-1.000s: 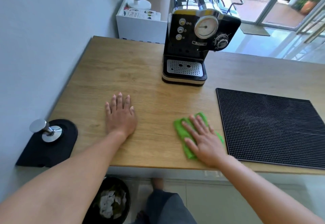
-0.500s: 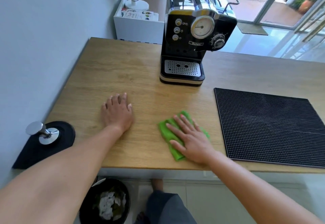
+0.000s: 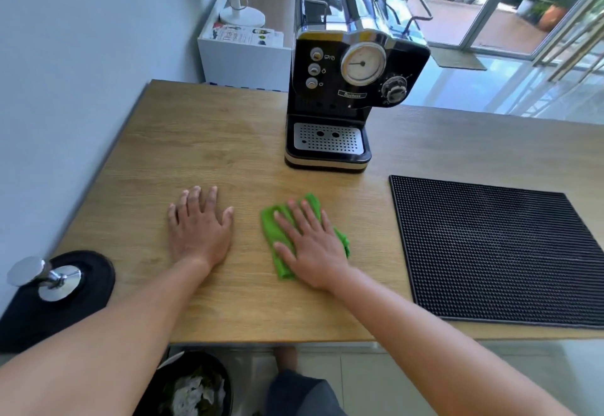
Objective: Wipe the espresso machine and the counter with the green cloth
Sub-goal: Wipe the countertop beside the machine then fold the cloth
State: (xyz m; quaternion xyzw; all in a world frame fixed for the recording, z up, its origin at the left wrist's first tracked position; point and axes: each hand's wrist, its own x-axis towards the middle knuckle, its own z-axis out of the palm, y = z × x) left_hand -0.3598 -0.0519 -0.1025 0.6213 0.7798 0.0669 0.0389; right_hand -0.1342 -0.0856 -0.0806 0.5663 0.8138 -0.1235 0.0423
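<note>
Hand (image 3: 310, 245) flat on crumpled green cloth (image 3: 273, 222), woodgrain counter (image 3: 202, 141)

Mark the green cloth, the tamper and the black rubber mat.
green cloth (image 3: 269, 229), head view, exposed left edge.
tamper (image 3: 59, 286), head view, chrome base.
black rubber mat (image 3: 496, 252), head view, middle of the ribbed surface.

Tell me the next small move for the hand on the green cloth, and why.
Probably slide the right hand, pressing flat on the green cloth, forward toward the espresso machine base. Bare counter lies there, while the left hand rests flat just to the cloth's left and the black mat borders the right.
</note>
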